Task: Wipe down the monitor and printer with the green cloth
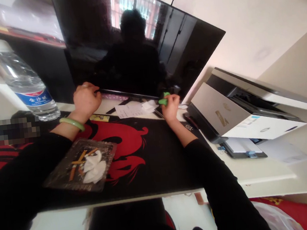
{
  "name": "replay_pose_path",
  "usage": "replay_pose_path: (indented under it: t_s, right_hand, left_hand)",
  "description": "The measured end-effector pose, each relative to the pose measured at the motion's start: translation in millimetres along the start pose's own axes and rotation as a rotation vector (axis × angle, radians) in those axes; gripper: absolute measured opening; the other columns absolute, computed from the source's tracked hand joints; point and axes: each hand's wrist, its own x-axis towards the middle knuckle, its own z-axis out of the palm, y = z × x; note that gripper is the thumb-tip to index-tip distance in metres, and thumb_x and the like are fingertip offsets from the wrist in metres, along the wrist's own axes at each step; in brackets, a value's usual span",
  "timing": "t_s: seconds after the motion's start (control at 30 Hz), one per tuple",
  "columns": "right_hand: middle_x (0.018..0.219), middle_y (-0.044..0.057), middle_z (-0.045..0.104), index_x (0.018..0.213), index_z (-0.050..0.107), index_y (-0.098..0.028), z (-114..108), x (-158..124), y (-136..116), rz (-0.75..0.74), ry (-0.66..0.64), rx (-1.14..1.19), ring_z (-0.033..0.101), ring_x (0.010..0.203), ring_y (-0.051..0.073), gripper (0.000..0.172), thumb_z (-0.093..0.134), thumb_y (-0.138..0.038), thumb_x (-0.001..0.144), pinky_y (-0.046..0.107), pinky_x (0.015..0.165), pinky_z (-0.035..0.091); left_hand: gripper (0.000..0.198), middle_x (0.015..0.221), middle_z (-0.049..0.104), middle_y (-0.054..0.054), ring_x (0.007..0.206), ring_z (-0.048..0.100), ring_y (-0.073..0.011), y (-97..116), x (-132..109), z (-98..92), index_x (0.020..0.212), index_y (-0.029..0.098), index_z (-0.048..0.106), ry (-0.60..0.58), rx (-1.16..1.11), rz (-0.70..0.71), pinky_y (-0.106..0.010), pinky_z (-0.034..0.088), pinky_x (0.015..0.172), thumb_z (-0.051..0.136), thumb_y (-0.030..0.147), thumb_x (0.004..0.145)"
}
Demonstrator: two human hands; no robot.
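A large black monitor (84, 34) stands tilted in my view, its dark screen reflecting a person and a barred window. My left hand (86, 100), with a ring and a pale green bangle at the wrist, has its fingers curled on the monitor's lower left edge. In my right hand (171, 107) is a bunched green cloth (163, 101), close to the screen's lower right edge; I cannot tell whether it touches. Below the screen lie a paper slip (128, 111), a crumpled white tissue (149, 106) and a small yellow packet (99, 118).
A clear ashtray (63, 175) with cigarette butts and tissues sits on the black-and-red desk mat (158, 158). At left stands a large water bottle (34, 94). A printer (224, 111) occupies the right, near a clipboard with papers (241, 146). Red and clear bags (292, 210) lie below.
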Motion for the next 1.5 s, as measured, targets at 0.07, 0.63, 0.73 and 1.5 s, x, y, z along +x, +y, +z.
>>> replay_pose_path:
  t_s: [0.07,0.63,0.73,1.5]
  right_hand:
    - [0.134,0.014,0.051,0.122,0.068,-0.020,7,0,-22,-0.054,-0.064,0.022,0.053,0.129,0.028,0.045,0.057,-0.008,0.080,0.049,0.120,0.049]
    - [0.134,0.012,0.064,0.105,0.071,-0.024,-56,11,55,-0.026,-0.154,-0.144,0.059,0.129,0.028,0.038,0.054,-0.005,0.078,0.046,0.110,0.055]
    - [0.125,0.010,0.062,0.102,0.069,-0.024,-61,9,70,0.065,-0.058,-0.137,0.061,0.121,0.026,0.036,0.053,-0.008,0.075,0.045,0.107,0.057]
    - [0.134,0.010,0.062,0.115,0.073,-0.026,84,17,-199,-0.272,-0.249,0.375,0.062,0.127,0.027,0.043,0.054,-0.009,0.080,0.046,0.114,0.055]
  left_hand:
    - [0.049,0.145,0.071,-0.009,0.137,0.061,-0.0353,0,0,-0.4,0.133,0.016,0.078,-0.003,-0.007,-0.009,-0.045,0.048,0.120,0.050,0.033,0.097]
    - [0.050,0.142,0.070,-0.010,0.132,0.062,-0.0343,-6,4,4.6,0.134,0.011,0.076,0.002,-0.014,0.019,-0.049,0.047,0.119,0.050,0.030,0.097]
    - [0.052,0.141,0.071,-0.013,0.129,0.063,-0.0365,-5,4,4.5,0.134,0.012,0.077,0.008,0.030,0.021,-0.051,0.050,0.115,0.047,0.031,0.096]
    - [0.039,0.135,0.077,-0.012,0.129,0.070,-0.0320,7,0,-10.2,0.128,0.022,0.082,0.023,-0.070,-0.045,-0.043,0.056,0.110,0.054,0.023,0.100]
